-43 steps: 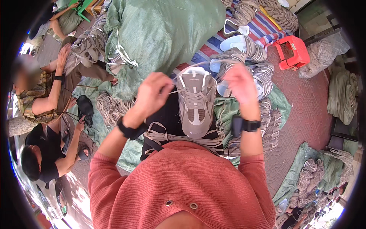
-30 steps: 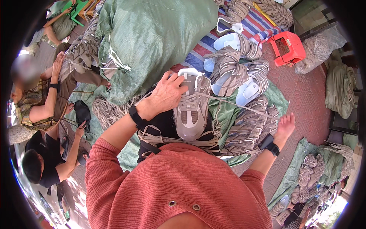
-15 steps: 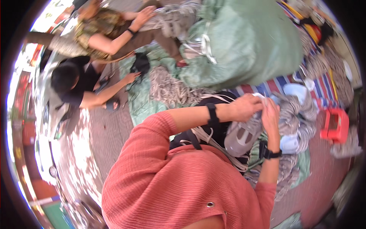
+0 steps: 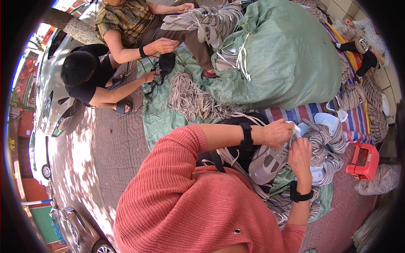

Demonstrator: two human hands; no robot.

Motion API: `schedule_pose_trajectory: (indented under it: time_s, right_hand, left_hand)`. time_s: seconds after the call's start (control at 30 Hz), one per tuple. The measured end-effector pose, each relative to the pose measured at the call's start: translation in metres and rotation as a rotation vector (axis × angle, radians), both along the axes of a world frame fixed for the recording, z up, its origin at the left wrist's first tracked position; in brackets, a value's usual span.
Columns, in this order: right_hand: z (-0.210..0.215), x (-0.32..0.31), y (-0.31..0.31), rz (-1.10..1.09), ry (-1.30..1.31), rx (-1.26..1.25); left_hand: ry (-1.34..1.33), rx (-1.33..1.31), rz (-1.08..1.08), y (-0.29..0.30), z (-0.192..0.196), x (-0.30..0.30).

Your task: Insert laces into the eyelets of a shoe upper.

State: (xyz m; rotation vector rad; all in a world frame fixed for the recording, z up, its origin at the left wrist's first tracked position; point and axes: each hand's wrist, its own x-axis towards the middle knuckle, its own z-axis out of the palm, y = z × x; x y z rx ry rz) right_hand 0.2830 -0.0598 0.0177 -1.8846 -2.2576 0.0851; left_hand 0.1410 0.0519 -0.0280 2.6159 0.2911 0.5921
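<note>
Grey shoe upper (image 4: 268, 162) rested on lap, toe gripped by left hand (image 4: 277, 133), fingers curled closed. Right hand (image 4: 300, 157) pressed on upper's side, fingers bent; grip cannot be told. Green sack (image 4: 287, 59) beyond.

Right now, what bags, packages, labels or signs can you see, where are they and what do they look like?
Sack: big, bulging, green woven, tied with white cord, lying at the top centre behind the shoe parts.
Second sack: small, pale, lumpy, at the right edge beside the red stool.
Labels, signs, screens: none that I can make out.
</note>
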Motion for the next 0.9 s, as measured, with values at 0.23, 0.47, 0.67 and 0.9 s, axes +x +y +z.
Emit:
schedule_pose_trajectory:
  time_s: [0.23, 0.47, 0.67, 0.9]
  right_hand:
    - [-0.004, -0.001, 0.005, -0.015, 0.057, -0.061]
    - [-0.024, 0.007, 0.007, -0.012, 0.496, -0.039]
    - [-0.014, 0.024, -0.007, -0.292, 1.287, -0.141]
    - [0.038, 0.081, -0.063, -0.249, 2.504, 0.419]
  left_hand:
    - [0.138, -0.02, 0.031, 0.0, 0.001, 0.005]
    - [0.124, -0.089, -0.006, 0.003, -0.003, 0.005]
    - [0.167, -0.131, -0.169, 0.016, 0.017, 0.007]
    - [0.11, -0.388, -0.276, 0.057, 0.014, -0.006]
